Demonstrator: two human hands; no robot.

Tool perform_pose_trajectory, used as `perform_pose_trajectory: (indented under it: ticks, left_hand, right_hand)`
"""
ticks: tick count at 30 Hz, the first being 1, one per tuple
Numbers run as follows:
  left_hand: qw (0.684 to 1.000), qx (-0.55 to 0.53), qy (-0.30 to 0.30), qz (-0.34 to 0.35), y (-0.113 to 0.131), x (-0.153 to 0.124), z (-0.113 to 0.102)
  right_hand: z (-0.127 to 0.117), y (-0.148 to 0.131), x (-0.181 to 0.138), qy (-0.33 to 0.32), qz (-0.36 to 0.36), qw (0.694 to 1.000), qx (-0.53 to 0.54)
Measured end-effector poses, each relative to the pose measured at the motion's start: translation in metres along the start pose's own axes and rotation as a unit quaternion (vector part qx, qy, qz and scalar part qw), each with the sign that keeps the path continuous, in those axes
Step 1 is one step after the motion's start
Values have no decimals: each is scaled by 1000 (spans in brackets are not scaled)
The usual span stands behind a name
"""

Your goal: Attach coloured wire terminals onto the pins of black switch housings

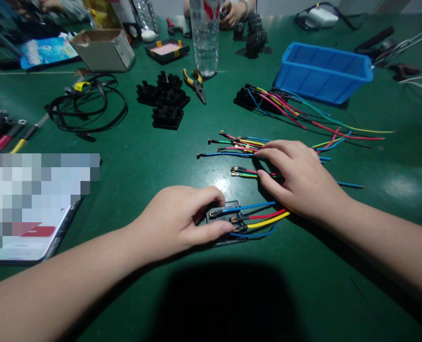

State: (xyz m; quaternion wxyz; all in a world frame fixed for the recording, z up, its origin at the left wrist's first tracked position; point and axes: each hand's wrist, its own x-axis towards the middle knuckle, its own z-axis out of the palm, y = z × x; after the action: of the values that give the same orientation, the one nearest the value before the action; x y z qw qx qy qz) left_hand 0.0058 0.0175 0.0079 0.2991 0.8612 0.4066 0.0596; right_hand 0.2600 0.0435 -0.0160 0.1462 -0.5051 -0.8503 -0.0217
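Observation:
My left hand (187, 216) grips a black plastic socket housing (236, 208) on the near part of the table, thumb on its near side and fingers curled at the far side. Blue, red and yellow wires (267, 218) with metal terminals lie in the housing and run right, beneath my right wrist. My right hand (299, 175) reaches over a spread of loose terminal wires (228, 153), its fingertips at the wires and the thumb apart from the index finger. Two shorter terminal ends (241, 171) show near that thumb. My palm hides part of the wires.
Black housings (164, 97) and yellow-handled pliers (198, 88) lie beyond my hands. A wired housing (246, 97) sits before a blue bin (324, 71). A water bottle (206, 42) stands behind. At left are a phone (50, 237) and coiled cable (86, 104); another person's hand (234, 14) is opposite.

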Motion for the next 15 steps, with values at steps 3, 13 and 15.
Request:
perform_pose_trajectory:
  ticks: [3,13,15]
  left_hand:
    - [1000,-5,-2,3,0,-1,-1]
    - [1000,10,-13,-9,2,-2,-1]
    - [1000,10,-12,-11,2,-1,-1]
  right_hand:
    - [0,0,0,-1,0,1000,0]
    - [-6,-3,-2,48,-50,997,27]
    - [-11,-7,-5,76,-95,991,47]
